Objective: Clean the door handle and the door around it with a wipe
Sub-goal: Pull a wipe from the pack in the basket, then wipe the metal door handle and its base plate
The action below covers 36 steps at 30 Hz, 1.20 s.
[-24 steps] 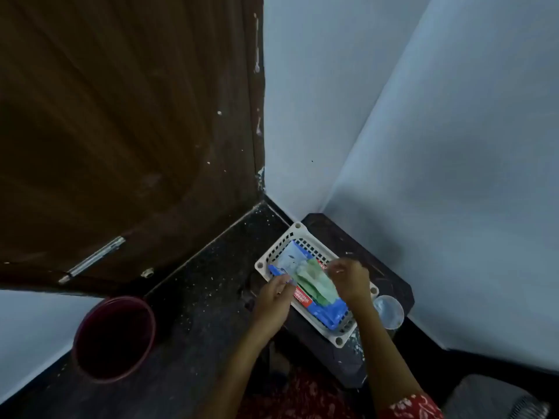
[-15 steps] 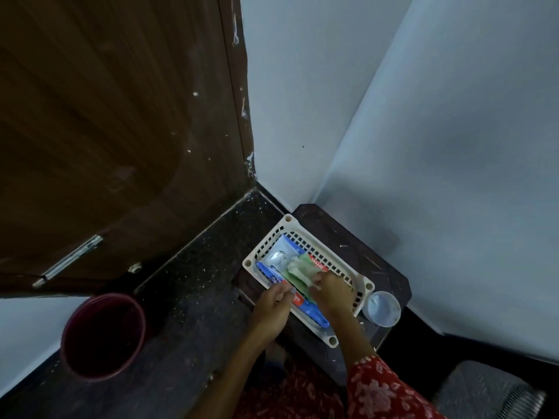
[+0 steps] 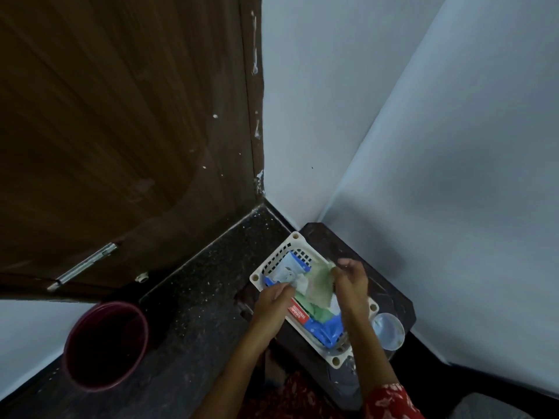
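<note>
A pale green wipe is pinched at its upper corner between the thumb and fingertips of the right hand, and it hangs as a crumpled sheet just above the pack; whether its lower end is free of the pack's opening cannot be told. The left hand is pressed down on the near edge of the pack, its fingers curled together and its fingertips set against the lower part of the wipe. The pack, blue and white with a red label, is laid lengthwise in a white slotted basket, which it nearly fills. The basket is set on a small dark stool pushed into the corner where two pale walls meet. A small pale cup is seen on the stool just beside the basket's near right corner, open side up. A red patterned sleeve is seen on the right forearm at the bottom edge, while the left forearm is bare. To the left of the stool a dark speckled floor is seen, and on it, well apart from the basket, a dark red bucket is placed near the wall. Above the bucket the brown wooden door is seen, flecked with white spots along its edge, with a metal bolt fixed low on it; the handle is not in view, and the door is well apart from both hands
</note>
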Available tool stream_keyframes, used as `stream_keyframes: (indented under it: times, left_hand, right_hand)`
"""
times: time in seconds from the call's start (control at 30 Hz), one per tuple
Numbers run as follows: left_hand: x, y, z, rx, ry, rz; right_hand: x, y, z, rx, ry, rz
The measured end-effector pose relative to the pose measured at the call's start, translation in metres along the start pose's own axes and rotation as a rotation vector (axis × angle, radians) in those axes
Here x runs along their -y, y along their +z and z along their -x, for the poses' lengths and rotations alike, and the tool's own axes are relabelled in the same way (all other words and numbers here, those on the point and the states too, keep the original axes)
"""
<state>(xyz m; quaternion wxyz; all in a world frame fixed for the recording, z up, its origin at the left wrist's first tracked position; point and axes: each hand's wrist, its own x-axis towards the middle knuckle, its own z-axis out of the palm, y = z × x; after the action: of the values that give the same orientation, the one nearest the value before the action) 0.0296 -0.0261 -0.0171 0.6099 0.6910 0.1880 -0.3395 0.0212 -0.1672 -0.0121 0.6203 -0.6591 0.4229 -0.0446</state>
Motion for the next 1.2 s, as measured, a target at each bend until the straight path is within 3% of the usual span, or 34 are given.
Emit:
stream_keyframes:
  times: [0.17, 0.3, 0.37, 0.47, 0.63, 0.8, 1.03, 1.2]
  left_hand:
    - [-0.054, -0.042, 0.031, -0.093, 0.133, 0.238]
    - [-0.097, -0.104, 0.074, -0.233, 0.437, 0.412]
    - [-0.112, -0.136, 0.097, -0.297, 0.570, 0.358]
    - [-0.119, -0.187, 0.130, -0.507, 0.725, 0.089]
    - [-0.104, -0.252, 0.179, -0.762, 0.798, -0.083]
    - [-0.090, -0.299, 0.202, -0.981, 0.729, 0.017]
    - [-0.100, -0.371, 0.202, -0.900, 0.766, 0.231]
    - [-0.112, -0.417, 0.190, -0.723, 0.712, 0.421]
  right_hand:
    - [0.069, 0.043, 0.021, 0.430, -0.072, -0.108]
    - [0.136, 0.094, 0.065, 0.798, -0.189, -0.111]
    - [0.162, 0.117, 0.089, 0.940, -0.244, -0.097]
    - [0.191, 0.154, 0.128, 1.119, -0.317, -0.050]
    - [0.205, 0.208, 0.187, 1.425, -0.383, 0.148]
    - [0.195, 0.263, 0.233, 1.335, -0.694, 0.352]
    - [0.195, 0.326, 0.278, 1.361, -0.579, 0.129]
    - [0.196, 0.365, 0.295, 1.124, -0.565, 0.016]
